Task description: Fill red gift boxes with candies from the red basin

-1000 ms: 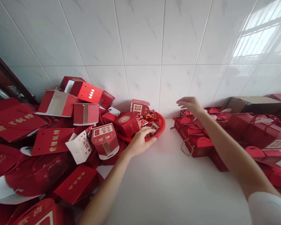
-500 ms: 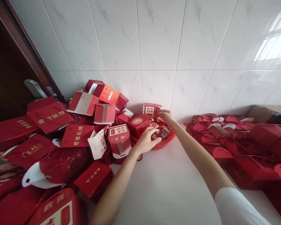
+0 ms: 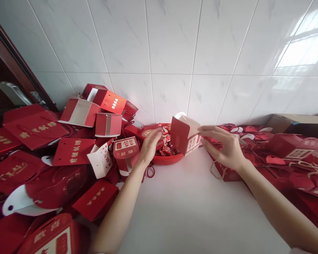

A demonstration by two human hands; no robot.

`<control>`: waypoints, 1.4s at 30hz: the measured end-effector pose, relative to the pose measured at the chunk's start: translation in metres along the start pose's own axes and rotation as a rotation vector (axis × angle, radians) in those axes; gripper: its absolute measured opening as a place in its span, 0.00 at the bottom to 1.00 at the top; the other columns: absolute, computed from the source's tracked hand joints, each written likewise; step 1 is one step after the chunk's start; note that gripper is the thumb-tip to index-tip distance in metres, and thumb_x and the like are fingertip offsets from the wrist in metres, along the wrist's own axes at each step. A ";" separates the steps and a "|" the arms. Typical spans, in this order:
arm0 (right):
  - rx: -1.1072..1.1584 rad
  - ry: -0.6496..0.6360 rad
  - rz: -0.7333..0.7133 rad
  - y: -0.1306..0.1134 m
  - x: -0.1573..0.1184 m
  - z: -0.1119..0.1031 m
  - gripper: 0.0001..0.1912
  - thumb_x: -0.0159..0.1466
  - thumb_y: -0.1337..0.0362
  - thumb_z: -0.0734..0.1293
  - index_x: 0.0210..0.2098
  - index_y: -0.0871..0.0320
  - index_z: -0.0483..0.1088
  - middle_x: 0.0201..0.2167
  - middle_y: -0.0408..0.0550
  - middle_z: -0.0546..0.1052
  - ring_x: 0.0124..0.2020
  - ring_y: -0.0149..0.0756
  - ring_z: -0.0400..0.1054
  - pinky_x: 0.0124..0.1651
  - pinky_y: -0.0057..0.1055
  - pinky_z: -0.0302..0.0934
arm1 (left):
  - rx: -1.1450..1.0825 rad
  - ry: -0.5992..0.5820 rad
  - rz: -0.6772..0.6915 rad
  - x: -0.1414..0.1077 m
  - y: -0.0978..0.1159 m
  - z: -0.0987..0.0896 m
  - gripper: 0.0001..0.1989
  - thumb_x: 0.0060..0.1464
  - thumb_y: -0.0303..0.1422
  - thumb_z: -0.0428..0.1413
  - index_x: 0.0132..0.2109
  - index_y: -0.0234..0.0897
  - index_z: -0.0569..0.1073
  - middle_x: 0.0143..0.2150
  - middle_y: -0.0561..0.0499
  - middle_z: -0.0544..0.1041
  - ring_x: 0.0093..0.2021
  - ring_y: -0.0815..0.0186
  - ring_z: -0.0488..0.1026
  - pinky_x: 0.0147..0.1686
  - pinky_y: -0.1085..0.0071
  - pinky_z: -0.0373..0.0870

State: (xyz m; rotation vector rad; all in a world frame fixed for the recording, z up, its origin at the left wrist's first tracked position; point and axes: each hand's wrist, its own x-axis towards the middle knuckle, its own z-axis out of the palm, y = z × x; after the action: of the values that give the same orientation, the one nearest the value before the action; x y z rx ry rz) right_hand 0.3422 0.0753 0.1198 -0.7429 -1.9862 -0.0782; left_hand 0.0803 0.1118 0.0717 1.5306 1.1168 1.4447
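Gold characters that look like "安居乐业" stand on the orange-red cardboard box point(image 3: 113, 101) at far left and on the plain red rectangular box point(image 3: 95, 200) nearer. Gold "前程似锦", as far as legible, crosses the red cord-handled box point(image 3: 33, 126) at left and the flat red cardboard panel point(image 3: 73, 151) to its right. A red "囍" seems to mark the cream patch of the open red cardboard box point(image 3: 181, 135) at middle, blurred. The large round-topped red box point(image 3: 53, 233) at near left appears to say "歡喜".
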 end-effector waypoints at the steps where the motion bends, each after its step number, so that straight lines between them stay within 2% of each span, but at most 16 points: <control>1: 0.005 -0.018 -0.023 -0.009 -0.012 -0.005 0.11 0.66 0.65 0.66 0.44 0.52 0.80 0.47 0.49 0.81 0.47 0.42 0.78 0.49 0.36 0.74 | -0.024 0.019 0.033 -0.003 0.007 -0.001 0.23 0.59 0.48 0.52 0.54 0.37 0.71 0.57 0.43 0.77 0.55 0.56 0.76 0.55 0.58 0.74; 4: 0.086 -0.102 -0.057 -0.028 -0.042 -0.008 0.14 0.66 0.68 0.66 0.49 0.53 0.78 0.48 0.51 0.81 0.47 0.40 0.78 0.48 0.33 0.74 | 0.025 -0.004 0.164 -0.015 0.028 -0.004 0.15 0.56 0.45 0.57 0.42 0.39 0.76 0.58 0.45 0.76 0.60 0.53 0.72 0.59 0.57 0.70; 7: 0.185 -0.221 -0.034 -0.034 -0.065 0.003 0.15 0.66 0.69 0.66 0.51 0.53 0.76 0.48 0.53 0.81 0.49 0.41 0.78 0.50 0.33 0.74 | 0.243 -0.237 0.215 -0.027 0.040 -0.007 0.13 0.57 0.45 0.58 0.36 0.41 0.80 0.61 0.46 0.74 0.66 0.51 0.65 0.63 0.56 0.66; 10: 0.287 -0.339 0.038 -0.029 -0.083 0.020 0.14 0.67 0.68 0.66 0.50 0.54 0.76 0.49 0.53 0.81 0.51 0.41 0.77 0.51 0.35 0.74 | 0.502 -0.513 0.168 -0.032 0.040 -0.010 0.12 0.57 0.44 0.59 0.40 0.45 0.83 0.67 0.48 0.69 0.67 0.49 0.64 0.60 0.56 0.69; 14: 0.378 -0.512 0.083 -0.020 -0.092 0.037 0.07 0.66 0.68 0.66 0.40 0.55 0.77 0.49 0.53 0.81 0.47 0.40 0.77 0.47 0.38 0.74 | 0.762 -0.704 -0.016 -0.031 0.030 -0.012 0.11 0.54 0.39 0.59 0.41 0.48 0.84 0.70 0.47 0.64 0.65 0.46 0.68 0.54 0.57 0.73; 16: 0.393 -0.547 0.076 -0.017 -0.089 0.040 0.08 0.67 0.69 0.65 0.32 0.55 0.75 0.47 0.53 0.82 0.43 0.40 0.76 0.45 0.40 0.72 | 0.832 -0.747 -0.080 -0.029 0.026 -0.013 0.11 0.53 0.37 0.59 0.40 0.47 0.85 0.69 0.46 0.66 0.65 0.46 0.68 0.54 0.58 0.73; 19: 0.397 -0.523 0.067 -0.017 -0.078 0.044 0.13 0.68 0.68 0.64 0.26 0.55 0.70 0.41 0.51 0.82 0.40 0.40 0.72 0.45 0.43 0.69 | 0.852 -0.769 -0.055 -0.028 0.024 -0.015 0.09 0.51 0.36 0.59 0.35 0.47 0.85 0.66 0.48 0.70 0.62 0.47 0.70 0.53 0.60 0.73; 23: 0.340 -0.495 0.041 -0.016 -0.066 0.058 0.11 0.67 0.65 0.67 0.27 0.54 0.70 0.34 0.47 0.81 0.42 0.41 0.69 0.49 0.43 0.64 | 0.830 -0.785 -0.025 -0.029 0.026 -0.018 0.04 0.45 0.35 0.63 0.27 0.46 0.83 0.63 0.50 0.73 0.60 0.47 0.72 0.52 0.60 0.73; 28: 0.288 -0.549 0.031 -0.014 -0.061 0.072 0.11 0.66 0.64 0.69 0.28 0.55 0.68 0.28 0.45 0.77 0.40 0.40 0.67 0.48 0.41 0.61 | 0.733 -0.843 -0.078 -0.032 0.031 -0.024 0.01 0.42 0.37 0.66 0.26 0.49 0.83 0.60 0.51 0.76 0.61 0.49 0.72 0.51 0.63 0.73; 31: 0.266 -0.585 0.038 -0.014 -0.058 0.072 0.07 0.64 0.66 0.71 0.31 0.55 0.68 0.29 0.44 0.77 0.38 0.39 0.66 0.45 0.39 0.61 | 0.688 -0.882 -0.083 -0.034 0.033 -0.025 0.01 0.44 0.37 0.66 0.27 0.50 0.84 0.58 0.52 0.77 0.60 0.50 0.74 0.51 0.65 0.73; 33: 0.255 -0.605 0.024 -0.015 -0.057 0.070 0.06 0.63 0.64 0.72 0.35 0.55 0.70 0.34 0.46 0.78 0.39 0.40 0.67 0.46 0.40 0.61 | 0.720 -0.883 -0.097 -0.033 0.033 -0.025 0.02 0.45 0.36 0.65 0.29 0.50 0.84 0.59 0.52 0.77 0.59 0.50 0.74 0.49 0.65 0.73; 35: 0.246 -0.613 0.012 -0.015 -0.057 0.069 0.11 0.63 0.59 0.73 0.40 0.55 0.71 0.41 0.50 0.79 0.43 0.42 0.69 0.49 0.41 0.62 | 0.775 -0.856 -0.114 -0.032 0.033 -0.025 0.08 0.46 0.36 0.64 0.36 0.50 0.85 0.58 0.52 0.78 0.58 0.50 0.75 0.48 0.65 0.74; 39: 0.211 -0.597 0.003 -0.013 -0.063 0.070 0.28 0.57 0.47 0.76 0.50 0.55 0.71 0.54 0.55 0.76 0.53 0.48 0.69 0.54 0.44 0.63 | 0.840 -0.833 -0.123 -0.031 0.030 -0.025 0.32 0.44 0.41 0.68 0.58 0.49 0.77 0.61 0.48 0.76 0.62 0.48 0.71 0.54 0.60 0.71; 42: 0.170 -0.615 0.020 -0.012 -0.072 0.074 0.38 0.52 0.42 0.76 0.55 0.57 0.70 0.58 0.60 0.72 0.55 0.51 0.68 0.56 0.46 0.64 | 0.823 -0.881 -0.082 -0.029 0.027 -0.025 0.44 0.38 0.45 0.70 0.64 0.49 0.70 0.66 0.48 0.72 0.66 0.47 0.67 0.59 0.59 0.68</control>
State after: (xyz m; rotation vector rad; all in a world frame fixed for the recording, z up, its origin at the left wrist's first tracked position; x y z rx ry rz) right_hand 0.3028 0.0580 0.0249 -0.7303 -2.5228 0.3682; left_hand 0.0581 0.0744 0.0888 2.2860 1.1977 0.0895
